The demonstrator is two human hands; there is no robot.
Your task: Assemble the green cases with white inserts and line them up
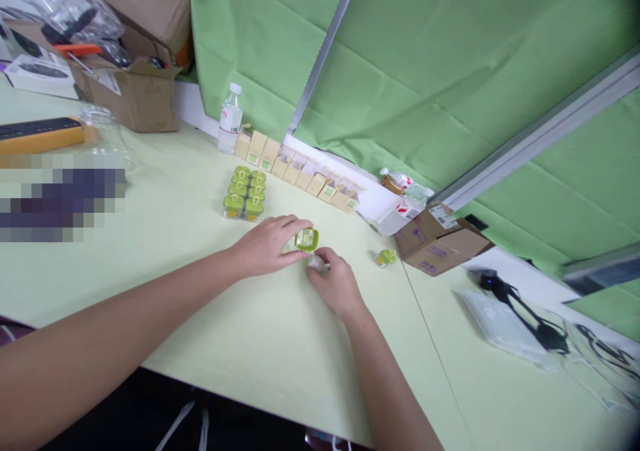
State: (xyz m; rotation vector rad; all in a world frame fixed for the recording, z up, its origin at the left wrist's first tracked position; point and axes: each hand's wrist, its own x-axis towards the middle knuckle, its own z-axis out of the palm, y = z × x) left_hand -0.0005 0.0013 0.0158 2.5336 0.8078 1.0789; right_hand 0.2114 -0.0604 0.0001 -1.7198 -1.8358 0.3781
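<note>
Over the middle of the pale table, my left hand [273,243] is closed around a green square lid [307,239], its inner side turned toward me. Whether a clear jar is attached to that lid cannot be told. Close beside it, my right hand [336,279] pinches a small whitish piece [316,263], too small to identify. Several clear jars with green lids [240,189] stand in two rows beyond my left hand. One more green-lidded jar [385,257] sits apart, to the right of my right hand.
Several small tan cartons [295,169] line the wall, with a water bottle [231,119] at their left end. Bottles [400,212] lie beside a cardboard box [440,239] on the right. A power strip [43,134], a clear pitcher [103,134] and a filled carton [145,97] occupy the left.
</note>
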